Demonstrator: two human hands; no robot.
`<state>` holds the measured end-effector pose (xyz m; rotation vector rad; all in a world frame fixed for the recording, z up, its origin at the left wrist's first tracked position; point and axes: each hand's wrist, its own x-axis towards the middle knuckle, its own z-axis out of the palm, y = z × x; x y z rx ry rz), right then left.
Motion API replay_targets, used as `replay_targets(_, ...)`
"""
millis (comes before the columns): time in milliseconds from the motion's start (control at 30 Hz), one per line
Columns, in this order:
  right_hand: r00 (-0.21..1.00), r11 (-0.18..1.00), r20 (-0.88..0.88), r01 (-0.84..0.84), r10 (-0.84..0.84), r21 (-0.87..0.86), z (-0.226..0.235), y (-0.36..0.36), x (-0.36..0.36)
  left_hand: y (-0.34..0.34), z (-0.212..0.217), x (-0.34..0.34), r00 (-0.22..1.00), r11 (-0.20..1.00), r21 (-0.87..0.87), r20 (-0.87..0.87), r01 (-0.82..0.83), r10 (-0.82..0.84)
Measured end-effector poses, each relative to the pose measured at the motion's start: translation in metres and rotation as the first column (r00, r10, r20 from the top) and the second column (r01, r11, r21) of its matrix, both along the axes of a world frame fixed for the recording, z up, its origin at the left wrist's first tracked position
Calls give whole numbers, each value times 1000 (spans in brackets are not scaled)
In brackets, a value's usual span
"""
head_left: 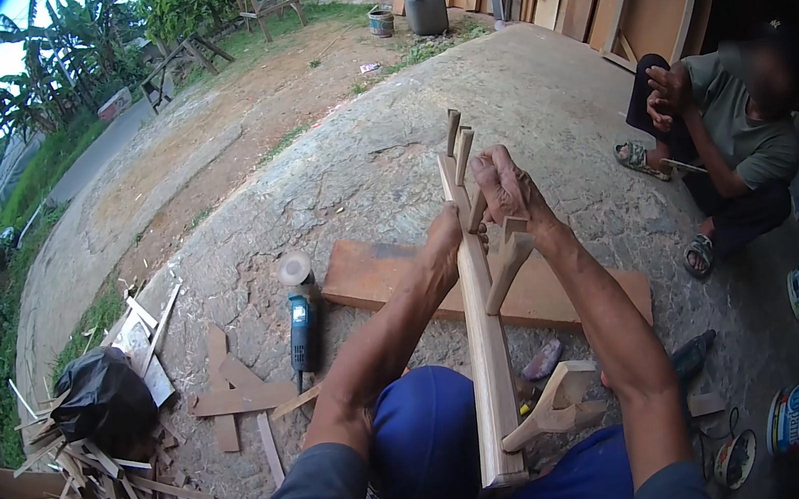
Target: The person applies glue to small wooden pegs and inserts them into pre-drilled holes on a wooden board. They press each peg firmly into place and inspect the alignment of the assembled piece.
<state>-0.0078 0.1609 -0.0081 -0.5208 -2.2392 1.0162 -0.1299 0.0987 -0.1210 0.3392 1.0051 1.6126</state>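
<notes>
A long, pale wooden rail [485, 339] with smooth planed faces and curved pegs jutting from one side stands upright between the person's knees, its foot down by the blue trousers [426, 448]. The left hand [443, 244] presses flat against its upper part, while the right hand [504, 187] is closed around one of the top pegs. Behind it a reddish plank [373, 278] lies on the rough, cracked concrete floor [521, 102], with a blue angle grinder [303, 325] just beside the plank and splintery offcuts [139, 496] heaped to the left.
</notes>
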Motion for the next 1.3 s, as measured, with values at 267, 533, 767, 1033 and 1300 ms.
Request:
replay_targets(267,990,999,142,3,4,-54,14,-8,9,-20,43,27,999,996,-89,-9,-32,31)
replay_targets(533,986,996,163,-34,19,88,9,-12,4,-29,41,12,992,989,144,123,23,-41)
replay_targets(767,960,998,277,24,-37,50,11,-9,2,-20,21,7,992,993,109,119,36,-49)
replay_targets(1033,967,998,251,17,-34,69,4,-6,-2,-22,26,8,991,999,20,128,32,-35)
replay_targets(1300,959,1000,282,28,-25,-7,1,3,6,-17,41,21,995,994,-75,-48,-85,82)
